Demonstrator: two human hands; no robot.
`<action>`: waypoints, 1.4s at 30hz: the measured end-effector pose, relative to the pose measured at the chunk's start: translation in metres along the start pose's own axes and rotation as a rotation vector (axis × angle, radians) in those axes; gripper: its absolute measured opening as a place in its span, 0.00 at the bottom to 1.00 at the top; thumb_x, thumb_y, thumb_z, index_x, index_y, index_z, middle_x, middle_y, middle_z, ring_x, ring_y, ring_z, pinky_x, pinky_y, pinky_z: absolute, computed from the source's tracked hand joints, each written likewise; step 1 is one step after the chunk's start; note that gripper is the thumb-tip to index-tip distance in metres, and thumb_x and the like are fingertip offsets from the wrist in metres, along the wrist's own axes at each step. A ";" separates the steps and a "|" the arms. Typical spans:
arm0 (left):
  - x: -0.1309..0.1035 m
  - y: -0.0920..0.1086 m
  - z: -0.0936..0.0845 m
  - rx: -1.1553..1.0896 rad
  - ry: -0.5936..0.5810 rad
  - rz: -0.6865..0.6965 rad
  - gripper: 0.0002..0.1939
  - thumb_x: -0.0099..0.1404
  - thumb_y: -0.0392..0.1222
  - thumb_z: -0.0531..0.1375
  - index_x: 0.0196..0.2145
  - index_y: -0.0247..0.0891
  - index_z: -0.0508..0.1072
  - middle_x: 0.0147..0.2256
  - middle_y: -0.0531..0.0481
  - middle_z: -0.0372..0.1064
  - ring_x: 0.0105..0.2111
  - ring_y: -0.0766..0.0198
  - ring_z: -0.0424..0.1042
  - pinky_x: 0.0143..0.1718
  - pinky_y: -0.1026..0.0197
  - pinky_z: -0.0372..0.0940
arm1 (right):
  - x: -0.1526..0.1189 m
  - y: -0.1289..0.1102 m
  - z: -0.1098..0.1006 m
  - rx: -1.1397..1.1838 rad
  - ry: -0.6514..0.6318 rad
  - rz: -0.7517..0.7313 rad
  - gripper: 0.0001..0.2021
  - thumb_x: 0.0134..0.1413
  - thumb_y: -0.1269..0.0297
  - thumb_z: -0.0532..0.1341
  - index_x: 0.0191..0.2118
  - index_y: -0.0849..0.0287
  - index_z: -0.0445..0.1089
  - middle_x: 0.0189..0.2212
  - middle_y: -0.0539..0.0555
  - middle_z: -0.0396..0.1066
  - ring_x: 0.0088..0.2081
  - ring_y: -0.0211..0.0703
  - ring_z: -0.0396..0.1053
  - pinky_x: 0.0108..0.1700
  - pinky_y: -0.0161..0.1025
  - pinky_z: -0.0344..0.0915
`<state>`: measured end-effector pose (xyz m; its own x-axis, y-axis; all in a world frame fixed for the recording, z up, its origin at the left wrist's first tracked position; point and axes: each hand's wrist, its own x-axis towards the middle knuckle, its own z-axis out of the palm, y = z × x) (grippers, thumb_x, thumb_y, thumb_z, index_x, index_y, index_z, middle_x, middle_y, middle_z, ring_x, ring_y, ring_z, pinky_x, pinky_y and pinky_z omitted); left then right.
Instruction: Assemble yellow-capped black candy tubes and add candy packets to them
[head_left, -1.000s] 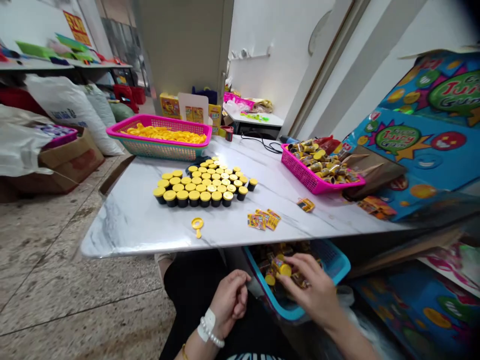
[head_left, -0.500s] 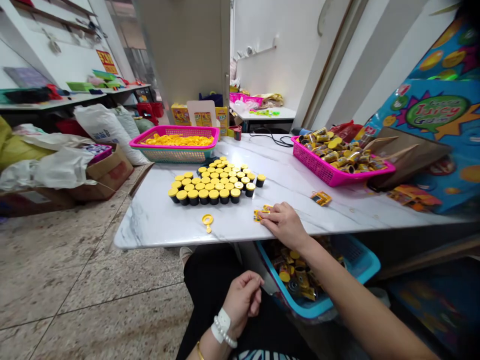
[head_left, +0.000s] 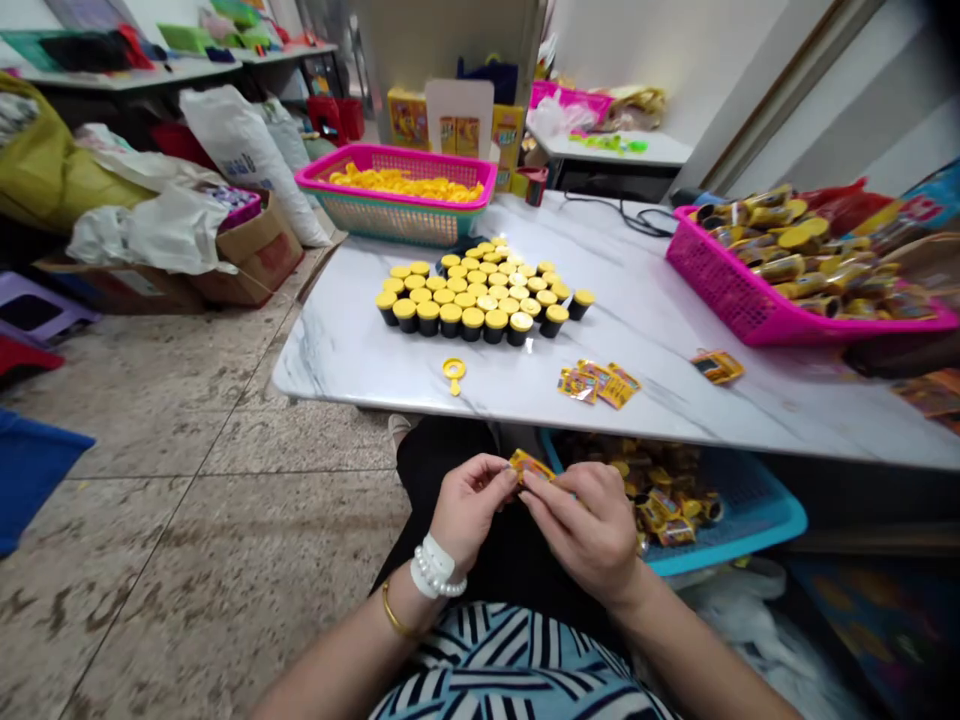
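Above my lap, my left hand and my right hand both pinch a small yellow printed packet. My fingers cover much of it. A few similar flat packets lie fanned near the table's front edge, just beyond my hands. To their left rests a yellow plastic ring with a short handle. Farther back stand several black tubs with yellow lids, grouped closely on the marbled table. A small stack of yellow packets lies to the right.
A pink basket heaped with yellow wrapped tubes stands at the right. Another pink basket with yellow plastic pieces sits back left. Beneath the table edge is a blue basket of similar tubes. A black cable lies at the back.
My right hand has come back from the table to my lap with a packet, and my left hand now grips it too. Several packets lie uncovered on the table. The view has tilted down.
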<state>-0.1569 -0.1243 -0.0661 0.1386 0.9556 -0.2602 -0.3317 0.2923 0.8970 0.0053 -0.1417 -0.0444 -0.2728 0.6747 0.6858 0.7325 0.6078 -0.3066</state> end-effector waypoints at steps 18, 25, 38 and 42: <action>-0.043 -0.005 -0.027 0.183 0.245 0.146 0.15 0.65 0.52 0.60 0.30 0.37 0.68 0.22 0.57 0.61 0.19 0.72 0.60 0.21 0.68 0.56 | -0.021 -0.012 0.055 0.470 -0.175 0.799 0.19 0.64 0.54 0.56 0.24 0.59 0.65 0.19 0.46 0.63 0.22 0.33 0.59 0.25 0.31 0.56; -0.028 -0.010 -0.033 0.255 0.263 0.111 0.11 0.56 0.44 0.68 0.31 0.34 0.74 0.26 0.53 0.66 0.25 0.71 0.62 0.27 0.68 0.60 | -0.030 -0.017 0.055 0.306 -0.196 0.545 0.15 0.64 0.61 0.57 0.26 0.59 0.67 0.20 0.47 0.66 0.23 0.33 0.62 0.27 0.32 0.56; -0.015 -0.016 -0.059 0.410 0.154 -0.033 0.09 0.55 0.44 0.66 0.27 0.35 0.78 0.24 0.50 0.72 0.23 0.68 0.65 0.26 0.66 0.60 | -0.053 -0.002 0.042 0.295 -0.409 0.591 0.13 0.64 0.58 0.55 0.42 0.58 0.74 0.35 0.56 0.72 0.38 0.44 0.70 0.39 0.39 0.65; -0.011 0.005 -0.051 0.391 0.074 0.012 0.08 0.56 0.44 0.66 0.27 0.36 0.77 0.24 0.50 0.72 0.23 0.67 0.66 0.26 0.65 0.61 | -0.026 -0.003 0.044 0.675 -0.497 0.747 0.12 0.62 0.55 0.57 0.41 0.58 0.72 0.32 0.52 0.70 0.32 0.40 0.68 0.32 0.35 0.64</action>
<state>-0.2072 -0.1315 -0.0770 0.0648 0.9631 -0.2613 0.0490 0.2585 0.9648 -0.0176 -0.1422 -0.0903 -0.2358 0.9652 -0.1133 0.3695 -0.0187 -0.9290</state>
